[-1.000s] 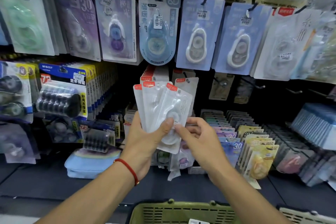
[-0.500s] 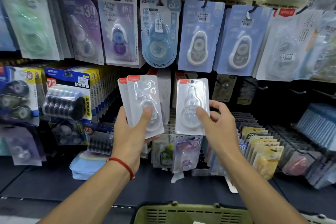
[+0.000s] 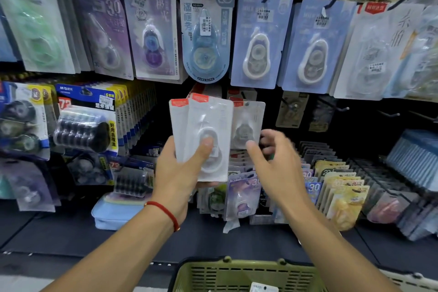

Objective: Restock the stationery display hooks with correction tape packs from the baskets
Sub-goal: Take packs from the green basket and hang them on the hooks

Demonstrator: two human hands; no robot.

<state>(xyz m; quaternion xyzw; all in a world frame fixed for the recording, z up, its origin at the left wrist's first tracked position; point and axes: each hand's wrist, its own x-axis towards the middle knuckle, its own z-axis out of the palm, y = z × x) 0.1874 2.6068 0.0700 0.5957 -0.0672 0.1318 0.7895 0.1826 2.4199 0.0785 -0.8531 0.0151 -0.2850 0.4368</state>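
Two clear correction tape packs with red tops are gripped upright in the left hand, thumb pressed on the front blister, in front of the middle row of the display. Just right of them a third pack hangs on a hook. The right hand is near it, blurred, fingers loosely spread and holding nothing. Blue carded packs hang above; yellow packs stand to the right. A green basket sits nearest.
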